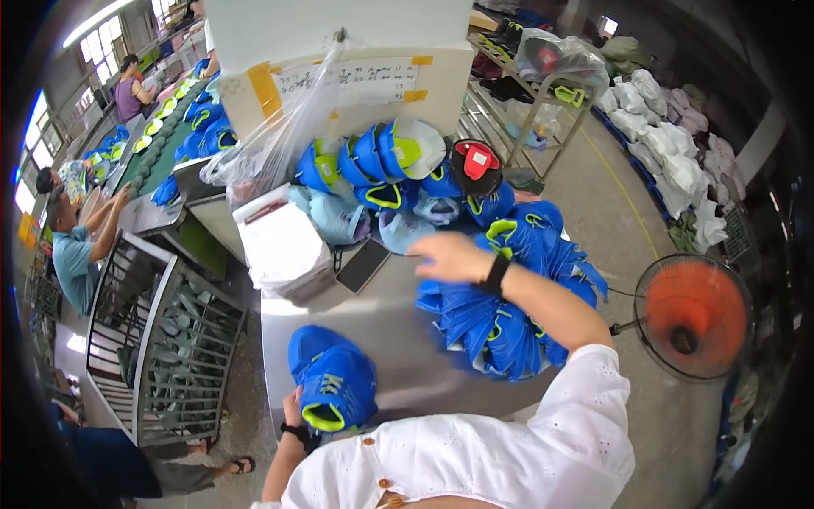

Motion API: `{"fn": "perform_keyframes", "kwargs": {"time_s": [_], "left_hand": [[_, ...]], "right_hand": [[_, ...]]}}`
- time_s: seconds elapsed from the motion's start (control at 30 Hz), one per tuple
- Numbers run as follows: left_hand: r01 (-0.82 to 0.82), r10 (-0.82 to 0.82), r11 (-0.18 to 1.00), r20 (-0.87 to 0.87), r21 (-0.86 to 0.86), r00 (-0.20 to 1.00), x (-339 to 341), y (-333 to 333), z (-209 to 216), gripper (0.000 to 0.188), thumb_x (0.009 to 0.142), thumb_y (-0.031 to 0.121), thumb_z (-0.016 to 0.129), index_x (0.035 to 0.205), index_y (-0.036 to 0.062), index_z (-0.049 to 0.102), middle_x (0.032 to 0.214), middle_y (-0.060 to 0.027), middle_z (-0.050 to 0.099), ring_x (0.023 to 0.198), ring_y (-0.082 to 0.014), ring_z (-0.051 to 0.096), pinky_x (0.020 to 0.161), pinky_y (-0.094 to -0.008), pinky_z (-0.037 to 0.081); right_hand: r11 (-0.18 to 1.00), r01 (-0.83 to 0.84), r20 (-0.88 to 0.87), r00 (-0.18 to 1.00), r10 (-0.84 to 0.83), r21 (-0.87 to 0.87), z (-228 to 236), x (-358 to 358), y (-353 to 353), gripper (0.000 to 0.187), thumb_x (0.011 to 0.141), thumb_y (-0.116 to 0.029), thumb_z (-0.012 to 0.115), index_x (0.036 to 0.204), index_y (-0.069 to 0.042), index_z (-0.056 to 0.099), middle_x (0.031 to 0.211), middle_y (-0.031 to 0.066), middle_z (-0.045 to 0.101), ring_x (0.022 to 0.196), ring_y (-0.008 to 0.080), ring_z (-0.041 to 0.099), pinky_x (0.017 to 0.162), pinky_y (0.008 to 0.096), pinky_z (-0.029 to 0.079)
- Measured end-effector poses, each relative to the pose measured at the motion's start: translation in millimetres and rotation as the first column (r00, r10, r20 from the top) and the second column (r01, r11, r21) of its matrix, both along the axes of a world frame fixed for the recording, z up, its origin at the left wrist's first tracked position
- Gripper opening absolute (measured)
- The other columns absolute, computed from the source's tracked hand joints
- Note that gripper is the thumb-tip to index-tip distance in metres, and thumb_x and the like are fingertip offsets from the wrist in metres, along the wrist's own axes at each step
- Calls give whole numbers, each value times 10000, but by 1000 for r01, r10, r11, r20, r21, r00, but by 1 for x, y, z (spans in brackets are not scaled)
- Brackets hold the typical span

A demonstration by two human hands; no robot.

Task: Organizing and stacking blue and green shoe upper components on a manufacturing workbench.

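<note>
I see the left hand (292, 409) clamped on a blue shoe (343, 377) at the table's (398, 348) near left, the right hand (452, 258), finger closure indeterminable, near the shoe pile (473, 312): apparently reaching, which calls for controlled finger placement.

Two blue shoe uppers (337, 373) are lying overlapped at near left, one lime-lined opening facing near; matching blue uppers (477, 324) are fanning out, heaped, at right.

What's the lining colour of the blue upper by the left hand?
The lining is yellow-green; head view shows it.
</note>
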State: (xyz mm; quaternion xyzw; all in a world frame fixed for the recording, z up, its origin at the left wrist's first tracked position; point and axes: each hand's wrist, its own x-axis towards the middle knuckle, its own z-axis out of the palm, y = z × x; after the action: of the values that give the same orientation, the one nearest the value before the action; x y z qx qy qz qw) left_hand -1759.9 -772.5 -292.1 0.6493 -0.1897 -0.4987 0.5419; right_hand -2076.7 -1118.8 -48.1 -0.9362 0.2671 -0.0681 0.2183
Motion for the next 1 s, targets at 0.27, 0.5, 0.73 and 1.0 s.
{"fn": "perform_keyframes", "kwargs": {"time_s": [0.27,0.5,0.73,1.0], "left_hand": [[92,-93,995,-23,-33,995,-12,-49,-6,335,928,301,407,1028,15,548,974,-49,575,896,-121,510,824,-263,394],[143,-134,990,-263,17,955,-27,0,26,446,899,456,386,1211,141,434,1227,1,440,1119,-148,403,848,-335,375],[327,-281,889,183,-320,942,-44,20,58,657,763,258,652,1335,152,346,1392,-201,115,1300,-334,156,1020,-498,206],[610,-402,778,628,-150,667,-31,27,74,650,736,151,656,1315,147,361,1403,-207,102,1289,-375,196,998,-427,304]], "right_hand": [[914,15,-67,998,13,405,-119,49,211,827,742,-373,656,1354,-54,199,1338,178,261,1136,387,418,941,407,375],[907,307,368,839,-400,288,-203,59,256,657,808,-327,608,1315,-53,293,1322,150,260,1068,261,454,755,319,477],[-104,80,-131,570,-811,991,-180,68,240,591,839,-292,596,1285,-33,310,1095,93,525,966,221,531,702,407,512],[-131,-85,-94,341,-935,988,-230,25,251,268,849,-106,547,1092,-26,467,1030,86,574,917,205,567,823,362,465]]}}
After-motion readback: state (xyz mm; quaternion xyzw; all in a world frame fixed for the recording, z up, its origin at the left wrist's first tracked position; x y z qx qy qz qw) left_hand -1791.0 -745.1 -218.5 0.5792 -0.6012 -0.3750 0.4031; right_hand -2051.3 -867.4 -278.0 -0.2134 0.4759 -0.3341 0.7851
